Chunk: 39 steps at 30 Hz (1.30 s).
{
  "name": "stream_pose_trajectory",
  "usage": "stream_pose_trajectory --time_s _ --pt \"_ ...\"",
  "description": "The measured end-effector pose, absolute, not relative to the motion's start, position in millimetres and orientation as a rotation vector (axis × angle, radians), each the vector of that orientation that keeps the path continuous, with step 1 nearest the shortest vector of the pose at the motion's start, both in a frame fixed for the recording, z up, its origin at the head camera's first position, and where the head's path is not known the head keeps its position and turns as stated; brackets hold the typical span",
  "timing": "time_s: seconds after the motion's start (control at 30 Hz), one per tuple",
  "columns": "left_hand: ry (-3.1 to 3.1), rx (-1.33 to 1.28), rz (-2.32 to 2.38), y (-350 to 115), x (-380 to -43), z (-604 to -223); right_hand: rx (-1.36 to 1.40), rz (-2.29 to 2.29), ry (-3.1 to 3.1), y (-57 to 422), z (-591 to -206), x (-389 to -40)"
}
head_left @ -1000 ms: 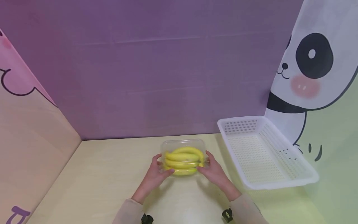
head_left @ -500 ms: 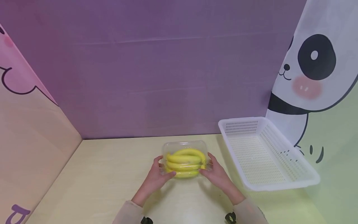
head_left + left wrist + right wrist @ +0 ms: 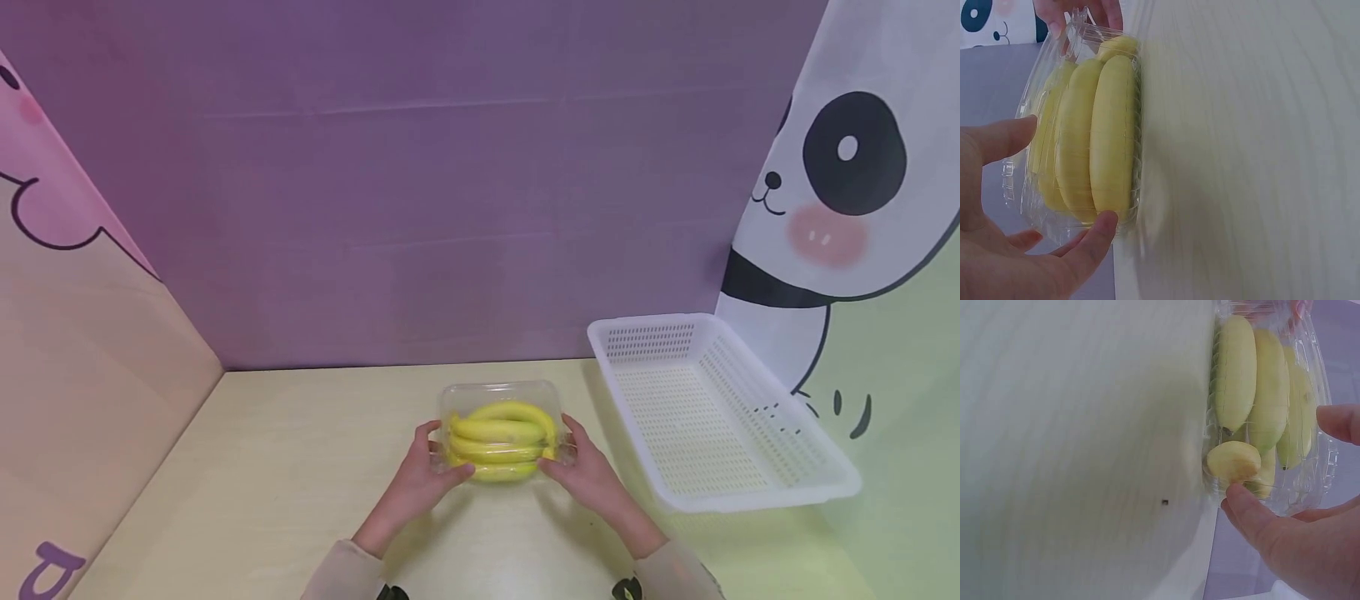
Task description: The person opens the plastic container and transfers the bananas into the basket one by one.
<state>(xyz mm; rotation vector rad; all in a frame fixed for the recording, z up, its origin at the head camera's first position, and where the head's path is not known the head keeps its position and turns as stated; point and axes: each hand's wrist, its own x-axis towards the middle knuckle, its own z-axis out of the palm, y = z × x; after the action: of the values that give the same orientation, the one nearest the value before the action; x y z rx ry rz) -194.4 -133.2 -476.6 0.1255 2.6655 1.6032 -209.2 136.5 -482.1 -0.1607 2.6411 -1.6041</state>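
Note:
A clear plastic clamshell box [image 3: 501, 392] with a closed lid stands at mid-table, held between two hands. Several yellow bananas [image 3: 501, 432] lie side by side inside it. My left hand [image 3: 422, 477] grips the box's left end, its thumb on the near lid edge and its fingers around the side. At the opposite end my right hand [image 3: 594, 482] holds it the same way. In the left wrist view, fingertips press the clear wall beside a banana [image 3: 1113, 131]. The right wrist view shows the index fingertip by a rounded banana end [image 3: 1234, 461].
A white perforated plastic basket [image 3: 652, 450] stands to the right of the box, near the panda-printed side wall [image 3: 832, 250]. Behind the pale wooden table [image 3: 262, 467] rises a purple backdrop [image 3: 450, 208]. Another printed wall [image 3: 82, 375] borders the left.
In the head view the box and both hands have shifted slightly right and closer to the person. The view itself has moved a little. Both hands keep their grip.

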Motion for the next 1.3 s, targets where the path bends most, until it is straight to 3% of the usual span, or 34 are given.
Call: stream_pose_trajectory --time_s 1.3 --pt "2.615 0.148 1.619 -130.1 -184.7 -476.9 -0.170 -1.522 2.692 142.0 -483.6 -195.2"
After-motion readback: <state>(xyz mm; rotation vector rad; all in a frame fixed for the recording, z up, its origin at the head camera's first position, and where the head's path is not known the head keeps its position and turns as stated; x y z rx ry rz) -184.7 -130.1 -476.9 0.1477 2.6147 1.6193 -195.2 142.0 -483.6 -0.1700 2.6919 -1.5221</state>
